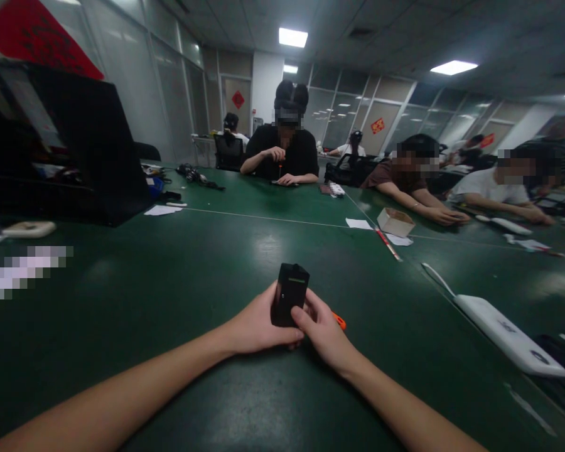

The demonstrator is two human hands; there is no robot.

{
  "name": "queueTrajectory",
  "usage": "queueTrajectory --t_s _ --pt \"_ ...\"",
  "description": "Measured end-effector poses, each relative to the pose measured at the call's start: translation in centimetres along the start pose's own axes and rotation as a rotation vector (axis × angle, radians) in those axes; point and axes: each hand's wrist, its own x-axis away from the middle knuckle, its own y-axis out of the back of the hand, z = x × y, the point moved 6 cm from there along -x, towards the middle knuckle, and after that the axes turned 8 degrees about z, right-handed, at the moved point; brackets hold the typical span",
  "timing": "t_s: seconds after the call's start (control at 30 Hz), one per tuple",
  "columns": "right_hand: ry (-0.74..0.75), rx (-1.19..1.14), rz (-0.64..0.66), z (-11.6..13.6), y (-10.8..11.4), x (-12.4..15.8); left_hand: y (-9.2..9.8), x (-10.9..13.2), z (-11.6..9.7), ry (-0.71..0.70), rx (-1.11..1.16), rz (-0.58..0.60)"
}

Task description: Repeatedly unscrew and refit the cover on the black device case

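Observation:
A small black box-shaped device (289, 295) stands tilted upright between my two hands, above the green table. It has a thin green line near its top and a short knob on its upper edge. My left hand (258, 323) wraps its left side and bottom, with the thumb along the lower edge. On the other side my right hand (322, 329) grips it, thumb pressed on the lower right of its face. An orange handle or loop (339, 320) shows just behind my right hand; the rest of it is hidden, and I cannot tell whether I touch it.
The green table (193, 270) stretches ahead. A white power strip (508, 333) lies at right, near a small open box (395, 222) and a red-and-white stick (387, 243). A large black box-like object (94, 144) stands at left. Several people sit around the table.

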Motion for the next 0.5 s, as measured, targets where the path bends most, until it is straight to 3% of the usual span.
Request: queueTrajectory --t_s 0.1,0.3,0.4,0.5 --pt "-0.010 0.177 0.003 0.8 0.1 0.2 0.2 -0.1 0.1 -0.015 -0.019 -0.021" --pt "0.118 0.937 -0.031 5.3 2.4 1.1 2.1 -0.1 -0.2 -0.030 -0.049 -0.095" --pt "0.047 1.265 -0.148 6.2 4.5 1.4 4.0 0.0 -0.2 0.000 -0.005 -0.170" --pt "-0.101 1.300 -0.080 5.0 5.3 1.1 5.8 -0.1 -0.3 -0.015 -0.022 -0.236"
